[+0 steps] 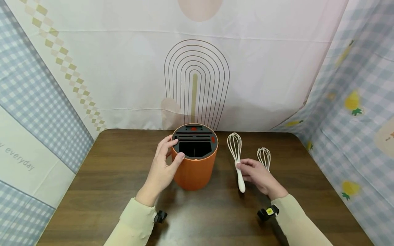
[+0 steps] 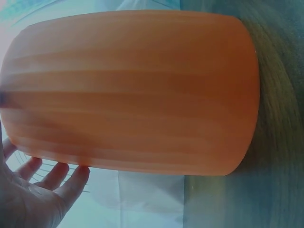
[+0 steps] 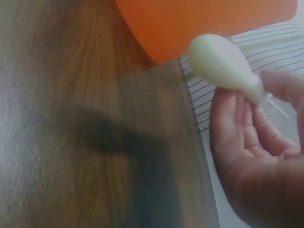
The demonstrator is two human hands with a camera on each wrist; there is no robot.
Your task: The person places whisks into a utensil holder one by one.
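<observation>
An orange knife holder (image 1: 194, 174) with a black slotted top (image 1: 197, 136) stands upright on the table. My left hand (image 1: 160, 167) holds it by its left upper rim, with the thumb over the front edge; in the left wrist view its fingers (image 2: 73, 183) lie against the ribbed side. To the right of the holder, my right hand (image 1: 257, 176) pinches a white whisk (image 1: 235, 147) near the top of its handle, wires upward. The right wrist view shows the handle's rounded end (image 3: 216, 61) above the table. A second whisk (image 1: 264, 157) lies behind the right hand, its handle mostly hidden.
The brown wooden table (image 1: 123, 191) ends at a pale printed cloth (image 1: 129, 78) behind the holder. Checked cloth (image 1: 354, 136) hangs at the right, and more at the left. Small black wrist cameras (image 1: 160, 216) sit on both wrists.
</observation>
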